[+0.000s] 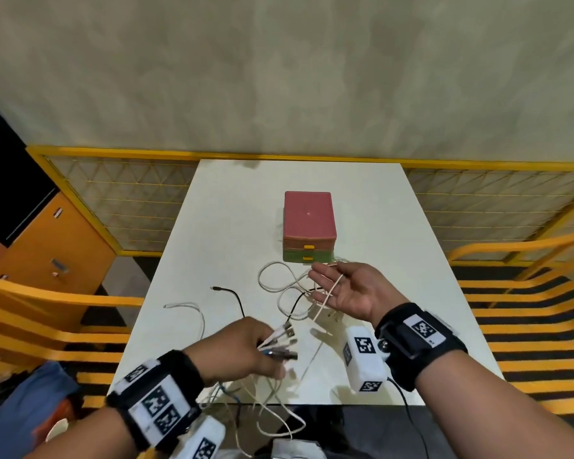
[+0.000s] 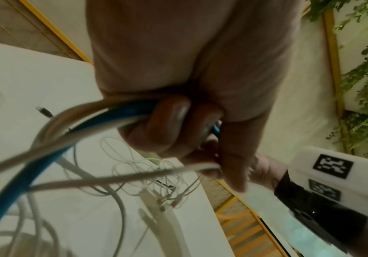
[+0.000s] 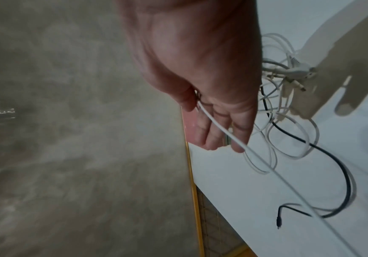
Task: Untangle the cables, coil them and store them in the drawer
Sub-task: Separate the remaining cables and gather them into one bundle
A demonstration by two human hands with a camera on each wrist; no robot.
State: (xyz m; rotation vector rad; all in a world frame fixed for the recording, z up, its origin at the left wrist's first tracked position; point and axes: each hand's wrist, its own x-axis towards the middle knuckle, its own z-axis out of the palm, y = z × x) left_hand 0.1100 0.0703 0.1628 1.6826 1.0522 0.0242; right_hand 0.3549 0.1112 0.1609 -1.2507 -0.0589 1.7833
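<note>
My left hand [image 1: 242, 346] [image 2: 178, 69] grips a bundle of cable ends [image 1: 280, 339], white ones and a blue one [image 2: 123, 113], above the table's near edge. Their lengths hang in loops [image 1: 272, 415] past that edge. My right hand [image 1: 345, 289] [image 3: 200, 69] is held palm up with straight fingers, and a thin white cable [image 1: 328, 296] [image 3: 218, 127] lies across them. Below it a tangle of white cables [image 1: 289, 286] rests on the white table [image 1: 229, 210], with a black cable [image 1: 236, 296] [image 3: 343, 173] trailing left. The drawer unit [image 1: 309, 223], red over green, stands closed just beyond my right hand.
A loose white cable [image 1: 196, 309] lies at the table's left side. A yellow mesh fence [image 1: 130, 193] runs behind the table. Orange slatted benches [image 1: 527, 293] flank it on both sides, and an orange cabinet [image 1: 47, 246] stands at the far left.
</note>
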